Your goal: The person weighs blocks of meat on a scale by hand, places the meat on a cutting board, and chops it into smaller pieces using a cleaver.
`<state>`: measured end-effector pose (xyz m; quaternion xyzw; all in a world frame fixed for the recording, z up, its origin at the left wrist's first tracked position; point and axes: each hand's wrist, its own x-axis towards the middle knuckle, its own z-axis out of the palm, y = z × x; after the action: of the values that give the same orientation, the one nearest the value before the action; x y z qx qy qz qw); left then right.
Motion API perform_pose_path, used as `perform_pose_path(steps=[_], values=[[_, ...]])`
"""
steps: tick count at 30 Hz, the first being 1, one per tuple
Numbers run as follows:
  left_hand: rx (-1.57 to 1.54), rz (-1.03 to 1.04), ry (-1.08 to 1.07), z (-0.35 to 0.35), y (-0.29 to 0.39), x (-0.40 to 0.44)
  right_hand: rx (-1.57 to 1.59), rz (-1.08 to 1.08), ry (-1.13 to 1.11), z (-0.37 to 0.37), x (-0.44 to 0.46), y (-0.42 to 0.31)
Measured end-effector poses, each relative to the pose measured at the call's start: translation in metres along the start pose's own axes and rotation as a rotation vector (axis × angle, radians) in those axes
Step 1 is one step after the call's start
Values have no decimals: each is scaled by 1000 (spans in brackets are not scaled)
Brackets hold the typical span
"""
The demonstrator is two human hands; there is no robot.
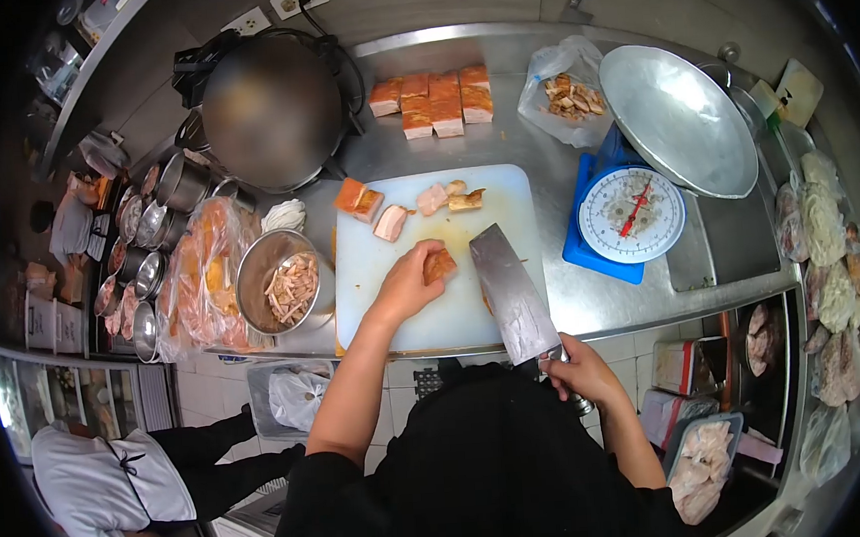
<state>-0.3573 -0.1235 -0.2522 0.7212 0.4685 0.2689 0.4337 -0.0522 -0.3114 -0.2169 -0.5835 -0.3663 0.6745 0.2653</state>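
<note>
On the white cutting board (371, 272), my left hand (409, 282) has its fingers closed around a piece of crispy pork belly (439, 265). My right hand (576, 370) grips the handle of a cleaver (513, 295), whose wide blade lies over the board's right side, apart from the held piece. Farther back on the board are a browned pork block (359, 200), a pale cut piece (390, 223) and a few smaller scraps (464, 200). Left of the board stands a metal pot (255, 297) with sliced meat (293, 289) inside.
Pork belly blocks (430, 101) sit in rows at the back. A plastic bag of meat bits (573, 97) lies beside a blue scale (599, 219) with a metal pan (677, 120). A large round pan (273, 111) stands back left. Another person (118, 484) is at lower left.
</note>
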Motion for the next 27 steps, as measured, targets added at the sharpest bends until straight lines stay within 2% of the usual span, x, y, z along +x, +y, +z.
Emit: perform_pose_path(steps=[2, 5, 9, 11, 14, 22, 27], values=[[513, 184, 113, -3, -3, -4, 40, 15, -34, 0, 2, 1], [566, 207, 158, -1, -6, -13, 94, 39, -92, 1, 6, 2], [421, 102, 188, 13, 6, -16, 154, 43, -138, 2, 13, 9], [228, 30, 243, 22, -4, -14, 146, 46, -149, 1, 15, 8], [301, 101, 284, 26, -6, -16, 106, 49, -161, -2, 11, -3], [348, 114, 293, 23, -9, -15, 67, 40, -205, -9, 11, -9], [387, 145, 301, 25, -11, -12, 89, 109, -219, -7, 6, -18]])
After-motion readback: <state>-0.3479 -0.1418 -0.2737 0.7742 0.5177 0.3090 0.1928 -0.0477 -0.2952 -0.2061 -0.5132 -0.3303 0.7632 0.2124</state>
